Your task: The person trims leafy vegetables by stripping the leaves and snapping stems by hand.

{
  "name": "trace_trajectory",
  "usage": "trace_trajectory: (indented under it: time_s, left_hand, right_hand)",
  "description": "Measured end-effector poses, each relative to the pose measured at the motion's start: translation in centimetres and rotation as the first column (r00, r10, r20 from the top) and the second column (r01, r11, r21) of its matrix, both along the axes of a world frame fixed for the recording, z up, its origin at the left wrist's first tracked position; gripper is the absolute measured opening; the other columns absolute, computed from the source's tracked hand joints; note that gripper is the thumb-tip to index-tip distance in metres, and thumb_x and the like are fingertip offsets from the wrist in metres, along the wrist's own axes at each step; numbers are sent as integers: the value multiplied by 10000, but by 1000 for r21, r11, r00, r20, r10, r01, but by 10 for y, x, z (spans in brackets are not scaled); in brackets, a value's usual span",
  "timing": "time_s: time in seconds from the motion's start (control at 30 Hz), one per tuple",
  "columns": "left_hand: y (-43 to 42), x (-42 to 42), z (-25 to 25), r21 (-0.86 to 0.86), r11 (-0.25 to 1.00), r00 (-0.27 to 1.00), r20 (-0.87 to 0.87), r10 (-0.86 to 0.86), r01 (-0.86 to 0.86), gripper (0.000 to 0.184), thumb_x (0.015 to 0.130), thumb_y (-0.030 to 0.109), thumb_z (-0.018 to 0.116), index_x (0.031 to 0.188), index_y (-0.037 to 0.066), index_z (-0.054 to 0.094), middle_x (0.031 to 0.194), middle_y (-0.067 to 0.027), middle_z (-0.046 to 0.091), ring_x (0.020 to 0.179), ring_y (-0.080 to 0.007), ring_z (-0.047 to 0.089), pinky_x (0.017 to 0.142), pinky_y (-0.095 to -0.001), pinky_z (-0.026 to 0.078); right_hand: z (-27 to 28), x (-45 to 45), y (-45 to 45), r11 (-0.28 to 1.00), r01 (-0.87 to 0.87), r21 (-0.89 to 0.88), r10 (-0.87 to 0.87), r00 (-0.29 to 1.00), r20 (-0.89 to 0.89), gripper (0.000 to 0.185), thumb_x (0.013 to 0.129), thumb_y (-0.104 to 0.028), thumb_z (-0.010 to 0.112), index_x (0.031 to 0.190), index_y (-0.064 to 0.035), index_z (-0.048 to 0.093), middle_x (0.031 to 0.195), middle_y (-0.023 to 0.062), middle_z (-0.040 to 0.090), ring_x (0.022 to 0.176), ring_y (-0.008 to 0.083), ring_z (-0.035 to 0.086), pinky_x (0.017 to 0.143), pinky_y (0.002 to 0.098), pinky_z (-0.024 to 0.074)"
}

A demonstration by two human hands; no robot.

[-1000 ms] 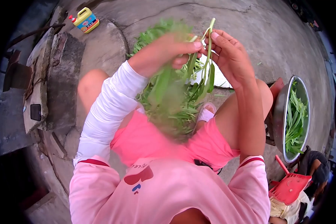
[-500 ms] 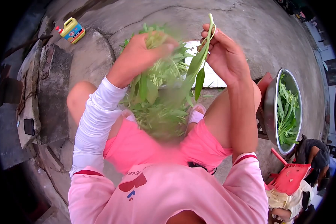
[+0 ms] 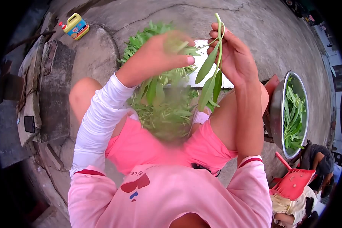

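My right hand [image 3: 235,57] is closed around a water spinach stalk [image 3: 219,49], holding it upright with its long leaves hanging down. A thin side shoot runs from that stalk toward my left hand [image 3: 155,57], whose fingers are curled and partly blurred, with some green water spinach showing in them. Below and behind my left hand lies a big heap of water spinach [image 3: 140,41], its leaves and cut stems mixed together. More loose greens [image 3: 159,114] are spread on the ground between my feet. A white board [image 3: 226,81] shows beside the heap, beneath the hanging leaves.
To the right a metal basin [image 3: 276,114] with leafy greens rests on a stool. Behind it are a red plastic chair [image 3: 294,184] and another person [image 3: 323,159]. A yellow jug [image 3: 75,26] stands at the upper left; a phone [image 3: 29,124] lies on a concrete slab.
My left hand has moved a little right and down, closer to the stalk. The stalk in my right hand has tilted, its leaves now hanging further right.
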State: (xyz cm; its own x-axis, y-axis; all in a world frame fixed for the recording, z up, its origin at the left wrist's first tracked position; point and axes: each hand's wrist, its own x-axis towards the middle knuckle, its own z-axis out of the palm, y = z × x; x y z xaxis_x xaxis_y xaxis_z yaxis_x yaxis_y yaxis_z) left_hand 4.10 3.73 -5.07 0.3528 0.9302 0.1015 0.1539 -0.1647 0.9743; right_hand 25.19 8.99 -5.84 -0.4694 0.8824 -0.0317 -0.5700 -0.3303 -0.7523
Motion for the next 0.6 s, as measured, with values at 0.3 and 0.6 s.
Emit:
trace_trajectory:
  time_s: [0.3, 0.6]
  left_hand:
    - [-3, -2, 8, -258, 965, 996, 90, -17, 40, 324, 870, 288, 592, 1040, 12, 581, 845, -22, 649, 504, 4, 362, 462, -152, 309]
    - [3, -7, 1, -437, 856, 951, 256, -175, 275, 366, 896, 295, 551, 1074, -24, 565, 840, -69, 659, 446, 23, 366, 405, -136, 283]
  right_hand:
    - [0, 7, 5, 995, -12, -102, 1, 995, -104, 277, 917, -105, 465, 1137, 62, 489, 948, 85, 529, 762, 132, 515, 635, 238, 450]
    - [-2, 14, 9, 996, -54, -69, 45, 990, -135, 273, 918, -125, 492, 1117, 62, 494, 935, 95, 534, 780, 148, 530, 662, 245, 496]
